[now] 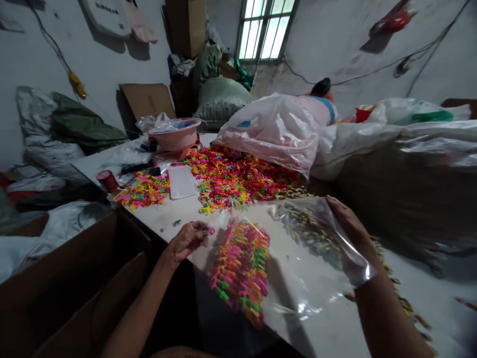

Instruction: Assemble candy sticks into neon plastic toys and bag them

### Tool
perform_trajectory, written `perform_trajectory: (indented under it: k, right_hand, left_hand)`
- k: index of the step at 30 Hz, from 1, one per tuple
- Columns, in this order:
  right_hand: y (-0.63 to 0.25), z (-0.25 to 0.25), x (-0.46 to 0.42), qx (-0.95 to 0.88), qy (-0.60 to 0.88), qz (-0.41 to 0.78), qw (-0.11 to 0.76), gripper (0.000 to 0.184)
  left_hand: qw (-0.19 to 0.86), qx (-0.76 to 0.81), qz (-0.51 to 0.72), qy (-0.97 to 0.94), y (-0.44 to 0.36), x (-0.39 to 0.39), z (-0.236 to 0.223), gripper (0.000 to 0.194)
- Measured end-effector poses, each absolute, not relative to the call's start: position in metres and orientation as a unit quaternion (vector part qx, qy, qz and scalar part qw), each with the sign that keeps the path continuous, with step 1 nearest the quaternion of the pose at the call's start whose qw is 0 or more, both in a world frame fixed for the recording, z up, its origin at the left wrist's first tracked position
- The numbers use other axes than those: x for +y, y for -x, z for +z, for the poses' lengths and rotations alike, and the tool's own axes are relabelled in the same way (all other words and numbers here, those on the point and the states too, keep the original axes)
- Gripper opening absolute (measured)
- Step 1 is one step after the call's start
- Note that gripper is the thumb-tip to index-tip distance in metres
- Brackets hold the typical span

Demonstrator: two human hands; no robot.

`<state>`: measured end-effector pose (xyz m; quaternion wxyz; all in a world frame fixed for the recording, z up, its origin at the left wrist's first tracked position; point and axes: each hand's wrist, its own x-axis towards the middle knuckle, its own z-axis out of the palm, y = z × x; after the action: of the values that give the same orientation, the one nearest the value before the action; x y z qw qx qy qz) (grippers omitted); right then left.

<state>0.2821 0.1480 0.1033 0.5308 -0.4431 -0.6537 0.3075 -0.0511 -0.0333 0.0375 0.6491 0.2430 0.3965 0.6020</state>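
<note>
A clear plastic bag point(298, 298) stretches over the near edge of the table between my hands. Inside its left part is a block of small bright plastic pieces point(240, 268) packed in rows, pink, orange and green. My left hand point(189, 239) is pinched closed beside the bag's upper left, with a small pink piece point(211, 230) at its fingertips. At the bag's right edge, my right hand point(348, 221) is closed on the film, its fingers partly hidden. Brownish-green pieces point(313, 228) show through the plastic.
A big heap of colourful pieces point(238, 179) covers the back of the white table point(156, 219). A white tray point(182, 182) and pink basin point(175, 135) stand at left. Large sacks point(276, 129) crowd the far right; an open cardboard box point(74, 263) is lower left.
</note>
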Motion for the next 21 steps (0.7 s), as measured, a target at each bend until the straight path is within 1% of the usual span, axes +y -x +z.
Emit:
perform_trajectory:
  k: [3,5,6,8,11,13,14,15,16,17,19,21]
  right_hand:
    - [-0.286,0.099,0.168,-0.574,0.506,0.437,0.473,0.041]
    - [-0.283,0.104,0.18,-0.527,0.542,0.463,0.464,0.037]
    - [-0.28,0.108,0.186,-0.519,0.556,0.453,0.466,0.036]
    - [-0.271,0.118,0.194,-0.552,0.576,0.376,0.471,0.034]
    - [-0.244,0.128,0.185,-0.657,0.586,0.138,0.454,0.035]
    - [-0.22,0.125,0.158,-0.705,0.544,-0.012,0.455,0.044]
    - [-0.207,0.12,0.139,-0.72,0.504,-0.051,0.475,0.048]
    - [-0.195,0.113,0.119,-0.736,0.469,-0.063,0.484,0.05]
    - [-0.183,0.105,0.098,-0.76,0.437,-0.045,0.478,0.052]
    - [-0.174,0.097,0.08,-0.787,0.41,0.009,0.46,0.052]
    - [-0.161,0.084,0.055,-0.82,0.375,0.17,0.397,0.047]
    - [-0.156,0.078,0.049,-0.812,0.345,0.325,0.34,0.039]
  left_hand:
    - [0.634,0.422,0.599,-0.248,0.058,-0.032,0.035,0.038]
    - [0.622,0.438,0.593,-0.264,0.059,-0.03,0.033,0.039]
    - [0.611,0.452,0.588,-0.277,0.058,-0.028,0.032,0.039]
    - [0.575,0.489,0.582,-0.301,0.052,-0.025,0.031,0.039]
    - [0.494,0.535,0.613,-0.306,0.03,-0.013,0.03,0.044]
    - [0.428,0.539,0.661,-0.297,0.011,0.001,0.031,0.049]
    - [0.397,0.536,0.686,-0.291,0.001,0.008,0.032,0.052]
    - [0.375,0.531,0.704,-0.287,-0.008,0.015,0.034,0.054]
    - [0.362,0.525,0.716,-0.285,-0.015,0.022,0.036,0.056]
    - [0.361,0.518,0.722,-0.285,-0.021,0.027,0.039,0.058]
    - [0.375,0.502,0.721,-0.296,-0.028,0.031,0.045,0.06]
    - [0.389,0.493,0.709,-0.322,-0.028,0.028,0.049,0.061]
